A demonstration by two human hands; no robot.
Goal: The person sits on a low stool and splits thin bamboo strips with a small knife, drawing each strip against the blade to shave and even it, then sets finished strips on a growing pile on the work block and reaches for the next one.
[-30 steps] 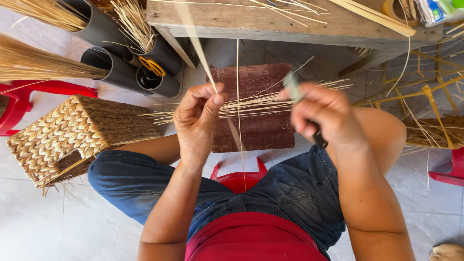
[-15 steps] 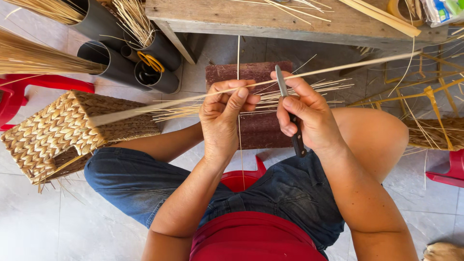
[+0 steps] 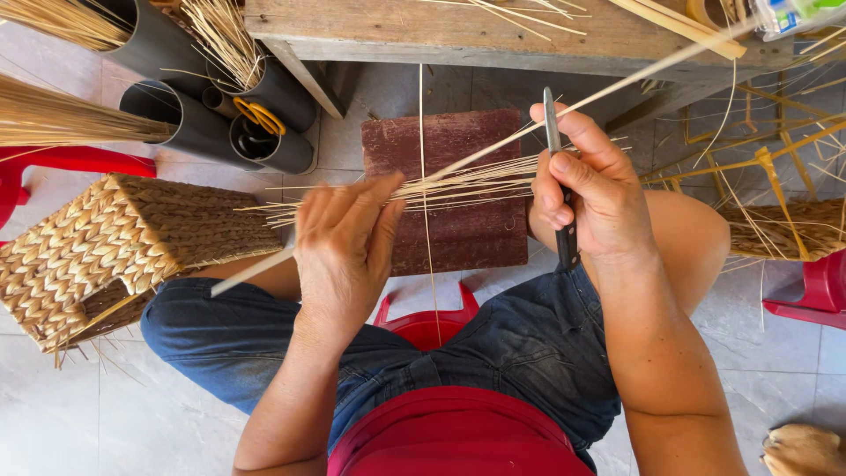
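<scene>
A long pale cane strip (image 3: 493,145) runs slantwise over the lap, from 8 o'clock up to 2. The left hand (image 3: 344,251) pinches it, fingers clenched round it, prob. to keep it taut. The right hand (image 3: 595,189), at 3 o'clock, grips a thin knife (image 3: 557,176), blade laid vs. the strip as if to shave it. A brick-red block (image 3: 458,220) lies beneath, w/ a woven basket (image 3: 106,247) at 9 and the wooden bench (image 3: 370,26) at 12.

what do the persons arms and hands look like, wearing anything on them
Both forearms are bare: no sleeves, gloves, watch or bracelets show. The left hand and right hand show no rings. Fingernails are short and unpainted.
</scene>
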